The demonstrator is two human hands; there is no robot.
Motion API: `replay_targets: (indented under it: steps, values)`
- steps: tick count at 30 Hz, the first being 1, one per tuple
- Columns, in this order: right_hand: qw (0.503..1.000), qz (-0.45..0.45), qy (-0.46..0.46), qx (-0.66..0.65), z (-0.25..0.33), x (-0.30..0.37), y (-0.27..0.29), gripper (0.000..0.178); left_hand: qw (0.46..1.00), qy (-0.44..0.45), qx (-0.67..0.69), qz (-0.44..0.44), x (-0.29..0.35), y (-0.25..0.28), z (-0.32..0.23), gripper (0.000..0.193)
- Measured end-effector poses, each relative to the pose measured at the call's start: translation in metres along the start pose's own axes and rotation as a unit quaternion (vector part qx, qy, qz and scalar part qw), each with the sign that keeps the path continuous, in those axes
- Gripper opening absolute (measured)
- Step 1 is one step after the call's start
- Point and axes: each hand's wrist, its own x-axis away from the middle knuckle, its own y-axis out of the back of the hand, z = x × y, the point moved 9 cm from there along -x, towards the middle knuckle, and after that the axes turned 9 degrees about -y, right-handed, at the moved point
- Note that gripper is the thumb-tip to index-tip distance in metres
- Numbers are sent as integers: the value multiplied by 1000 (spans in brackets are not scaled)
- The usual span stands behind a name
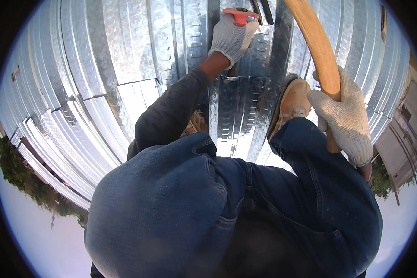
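In my gloved left hand (234,39), fingers closed, is what looks like a chisel with a red hand guard (241,16); a dark knob shows at the guard's middle. Its lower end is hidden behind the glove, over the ribbed metal sheeting (180,51). My gloved right hand (345,111) is wrapped round a thick, curved wooden tool handle (317,44), near my right knee. That handle runs up past the top edge, so its head is out of view. Two dark bars (262,10), perhaps tool handles, lie just right of the red guard.
My brown shoes (295,99) stand on the overlapping shiny sheets, knees bent between my arms. A step-like sheet edge (146,82) crosses behind my left forearm. Small objects (15,72) lie far left and far right. Trees (21,173) and a building (401,143) show past the edges.
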Motion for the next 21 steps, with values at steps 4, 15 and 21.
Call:
replay_targets:
  steps: [4, 15, 21]
  values:
    - [1000, -1, -24, -7, 3, 4, 2, 52, 993, -3, 93, -71, 2, 2, -5, 35]
    - [998, -6, -52, -27, -17, -5, 11, 50, 979, 146, 139, 30, -2, 1, -8, 37]
    - [999, 33, -22, -25, -12, -28, 7, 50, 951, 94, 286, -70, -60, 49, -2, 21]
